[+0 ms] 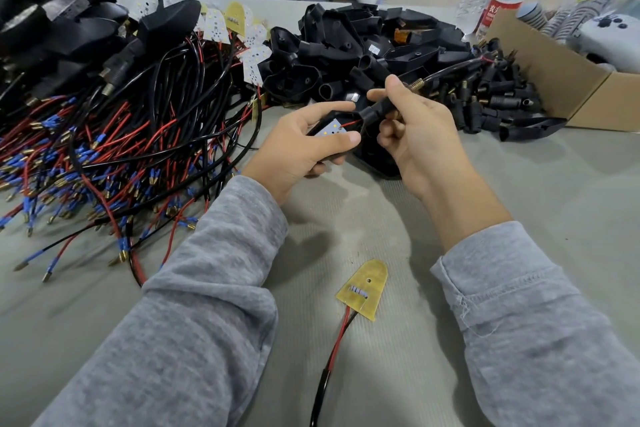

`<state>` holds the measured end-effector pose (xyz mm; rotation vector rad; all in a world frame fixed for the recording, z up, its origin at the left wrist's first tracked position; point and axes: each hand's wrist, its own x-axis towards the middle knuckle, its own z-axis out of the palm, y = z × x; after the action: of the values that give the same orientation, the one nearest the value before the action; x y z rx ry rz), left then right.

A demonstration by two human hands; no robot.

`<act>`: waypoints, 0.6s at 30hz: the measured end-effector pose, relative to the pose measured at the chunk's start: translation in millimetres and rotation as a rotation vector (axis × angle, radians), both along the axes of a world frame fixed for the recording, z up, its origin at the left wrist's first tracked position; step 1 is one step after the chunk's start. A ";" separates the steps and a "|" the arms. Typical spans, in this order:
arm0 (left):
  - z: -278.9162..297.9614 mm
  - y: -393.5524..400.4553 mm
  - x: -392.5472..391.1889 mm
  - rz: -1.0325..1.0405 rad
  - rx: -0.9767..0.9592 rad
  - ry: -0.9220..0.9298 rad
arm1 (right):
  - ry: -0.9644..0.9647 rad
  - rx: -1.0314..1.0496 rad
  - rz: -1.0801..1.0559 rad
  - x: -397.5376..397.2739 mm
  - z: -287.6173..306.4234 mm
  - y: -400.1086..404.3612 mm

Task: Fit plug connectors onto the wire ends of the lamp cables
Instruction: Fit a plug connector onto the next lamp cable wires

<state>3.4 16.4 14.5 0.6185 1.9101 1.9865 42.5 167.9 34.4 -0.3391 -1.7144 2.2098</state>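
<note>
I am in the middle of one lamp. My left hand (pixel 298 146) curls around a black lamp shell (pixel 349 121) with my thumb over its near edge, and a small white light board (pixel 331 130) with a red wire sits inside it. My right hand (pixel 415 128) pinches the black cable (pixel 450 71) where it comes out of the shell's neck. My finger and thumb are close to a brass spring piece (pixel 418 84) on that cable. The cable runs off to the far right, and its bare red ends lie by the plug pile. I cannot tell if a plug is on it yet.

I think a lot of work is left. On the left of the tabletop (pixel 519 184) there is a big heap of wires (pixel 114 156), red and black with blue sleeves and brass tips. Many of them look ready, but I cannot say which ones are all done. Far in the middle is a pile of empty black shells (pixel 346 45). To the right of it are many small black plugs (pixel 491 97), next to a cardboard box (pixel 568 87). They look like they are waiting to go on.

Near me lies a yellow board (pixel 363 288) with its own red and black wires (pixel 334 354). Nobody holds it. It looks like it needs a shell too.
</note>
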 end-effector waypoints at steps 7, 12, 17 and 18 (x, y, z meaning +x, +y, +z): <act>1.3 2.6 2.3 0.024 -0.042 -0.037 | 0.038 0.046 -0.044 1.7 -0.2 0.9; 2.2 1.9 1.4 0.060 -0.025 -0.060 | 0.058 -0.109 0.022 0.4 2.2 -0.6; 8.1 1.8 -2.8 0.171 0.070 -0.285 | 0.077 -0.176 -0.027 -0.6 1.0 1.3; 9.0 0.6 -3.5 0.174 0.119 -0.341 | 0.079 -0.188 -0.040 -0.9 1.2 2.1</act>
<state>-0.1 17.1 23.5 0.1287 1.6972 2.1592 41.6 170.0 35.6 -0.3223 -1.4510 2.3285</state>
